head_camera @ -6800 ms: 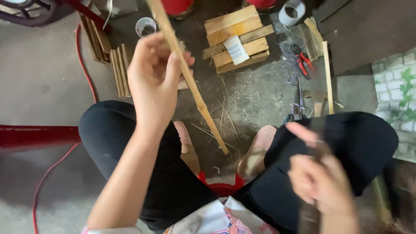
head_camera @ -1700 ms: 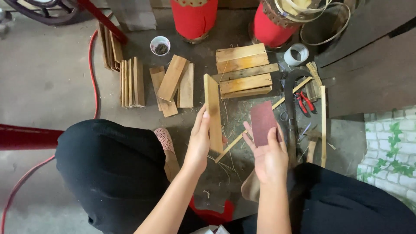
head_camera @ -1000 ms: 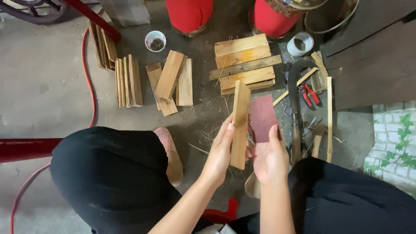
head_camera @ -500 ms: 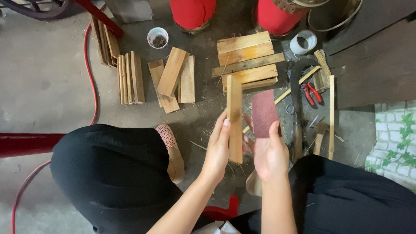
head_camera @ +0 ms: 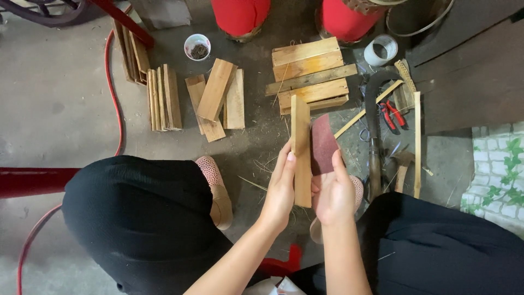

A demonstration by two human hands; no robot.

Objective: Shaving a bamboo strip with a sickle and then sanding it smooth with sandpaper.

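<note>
Between the person's knees, near the centre of the head view, the left hand (head_camera: 281, 191) is gripping a narrow wooden slat (head_camera: 301, 150), fingers closed round its lower part and holding it upright with its top toward twelve o'clock. At three o'clock of the slat, touching its edge, the right hand (head_camera: 334, 191) is clasping a dark red sheet of sandpaper (head_camera: 324, 145), thumb over the front face. Judging by this, sanding of the slat's side is in hand; the next stroke is calling for a firm hold on the wood and the abrasive pressed flat along the grain.

Toward twelve o'clock, a stack of wooden boards (head_camera: 311, 74) is lying on the concrete floor (head_camera: 60, 109), with more loose pieces (head_camera: 218, 98) at ten o'clock. Red-handled pliers (head_camera: 392, 114) and a roll of tape (head_camera: 381, 50) are lying at two o'clock.

Hard to make out: the slat's lower end is hiding behind the left palm, the sandpaper's bottom behind the right fingers, and the two red cylinders (head_camera: 240, 16) are cut off by the top edge.
</note>
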